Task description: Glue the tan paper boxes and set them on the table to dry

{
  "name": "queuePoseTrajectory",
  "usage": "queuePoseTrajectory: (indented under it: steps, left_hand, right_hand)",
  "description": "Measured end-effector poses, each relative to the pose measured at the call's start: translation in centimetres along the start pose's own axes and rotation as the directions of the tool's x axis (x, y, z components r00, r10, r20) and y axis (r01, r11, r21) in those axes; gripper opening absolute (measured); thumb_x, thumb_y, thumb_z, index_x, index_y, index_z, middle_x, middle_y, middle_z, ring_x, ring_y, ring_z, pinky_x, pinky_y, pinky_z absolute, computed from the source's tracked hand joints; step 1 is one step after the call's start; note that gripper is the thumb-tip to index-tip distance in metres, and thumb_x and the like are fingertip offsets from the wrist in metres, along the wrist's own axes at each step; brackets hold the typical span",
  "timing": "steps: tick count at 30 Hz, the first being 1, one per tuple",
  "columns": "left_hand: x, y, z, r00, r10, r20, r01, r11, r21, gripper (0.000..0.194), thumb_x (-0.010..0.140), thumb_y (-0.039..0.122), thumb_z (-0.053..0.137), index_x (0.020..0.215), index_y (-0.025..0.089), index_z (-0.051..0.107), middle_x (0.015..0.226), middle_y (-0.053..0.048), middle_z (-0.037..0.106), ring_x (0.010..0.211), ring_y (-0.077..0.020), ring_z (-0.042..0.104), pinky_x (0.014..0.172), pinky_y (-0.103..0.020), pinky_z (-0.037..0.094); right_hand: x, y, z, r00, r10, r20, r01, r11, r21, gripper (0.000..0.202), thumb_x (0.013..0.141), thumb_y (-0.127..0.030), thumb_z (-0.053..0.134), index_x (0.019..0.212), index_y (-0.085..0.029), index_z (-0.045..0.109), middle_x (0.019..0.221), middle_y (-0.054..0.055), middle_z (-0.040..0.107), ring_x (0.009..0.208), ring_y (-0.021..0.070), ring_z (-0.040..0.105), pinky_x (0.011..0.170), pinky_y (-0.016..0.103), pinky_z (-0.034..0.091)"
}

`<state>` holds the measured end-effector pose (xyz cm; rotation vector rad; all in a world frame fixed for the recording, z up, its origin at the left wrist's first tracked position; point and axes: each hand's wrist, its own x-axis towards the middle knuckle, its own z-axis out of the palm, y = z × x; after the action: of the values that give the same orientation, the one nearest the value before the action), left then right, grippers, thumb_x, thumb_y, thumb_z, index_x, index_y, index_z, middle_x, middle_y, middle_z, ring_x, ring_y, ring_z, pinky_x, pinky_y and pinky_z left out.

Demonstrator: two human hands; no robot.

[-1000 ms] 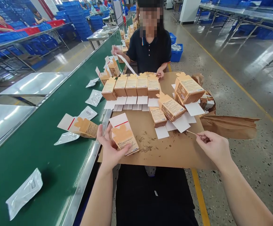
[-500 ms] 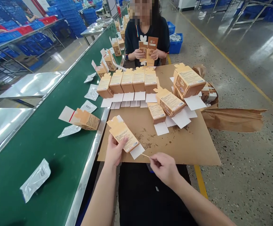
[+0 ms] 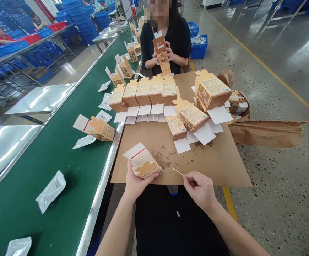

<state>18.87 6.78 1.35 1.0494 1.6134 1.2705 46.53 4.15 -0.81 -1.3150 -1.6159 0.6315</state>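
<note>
On the green conveyor belt (image 3: 71, 192), we see a tan printed cardboard box (image 3: 102, 129) lying at ten o'clock from our left hand (image 3: 136, 182). That hand grips an open tan-and-white paperboard carton (image 3: 144, 161), thumb on its near edge, other fingers mostly hidden, at seven o'clock on the brown cardboard sheet (image 3: 210, 163). At six o'clock, our right hand (image 3: 201, 188) pinches a thin, pale, white-tipped stick (image 3: 178, 171) between thumb and forefinger, remaining fingers curled, its tip apart from the carton.
</note>
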Motion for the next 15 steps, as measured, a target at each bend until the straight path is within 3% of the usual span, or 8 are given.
queuePoseTrajectory:
  steps: [6, 11, 15]
  left_hand:
    - [-0.1, -1.1, -0.8, 0.993, -0.037, 0.115, 0.03, 0.998, 0.055, 0.073, 0.064, 0.045, 0.118, 0.126, 0.032, 0.08, 0.124, -0.012, 0.089, 0.122, -0.0484, 0.086, 0.114, -0.073, 0.07]
    - [-0.5, -2.4, 0.1, 1.0, 0.011, 0.02, -0.012, 0.998, 0.062, 0.068, 0.066, 0.053, 0.116, 0.121, 0.032, 0.083, 0.119, -0.012, 0.088, 0.116, -0.0501, 0.086, 0.106, -0.074, 0.07]
    - [-0.7, -3.4, 0.8, 0.998, 0.062, -0.027, -0.06, 0.996, 0.069, 0.069, 0.072, 0.054, 0.114, 0.127, 0.03, 0.08, 0.122, -0.014, 0.087, 0.118, -0.0466, 0.086, 0.106, -0.067, 0.071]
  right_hand:
    - [-0.6, -0.3, -1.3, 0.997, 0.057, -0.047, -0.055, 0.998, 0.04, 0.036, 0.114, -0.033, 0.07, 0.078, -0.029, 0.076, 0.064, -0.001, 0.07, 0.052, 0.0167, 0.062, 0.051, 0.029, 0.054]
    - [-0.9, -0.7, -1.6, 0.996, 0.068, -0.056, -0.065, 0.996, 0.056, 0.036, 0.114, -0.035, 0.07, 0.078, -0.029, 0.076, 0.063, 0.0, 0.069, 0.051, 0.0178, 0.062, 0.049, 0.031, 0.056]
    - [-1.0, -1.0, -1.6, 0.997, 0.047, -0.069, -0.041, 0.996, 0.082, 0.032, 0.111, -0.034, 0.07, 0.079, -0.032, 0.075, 0.061, -0.002, 0.068, 0.048, 0.0194, 0.062, 0.045, 0.032, 0.054]
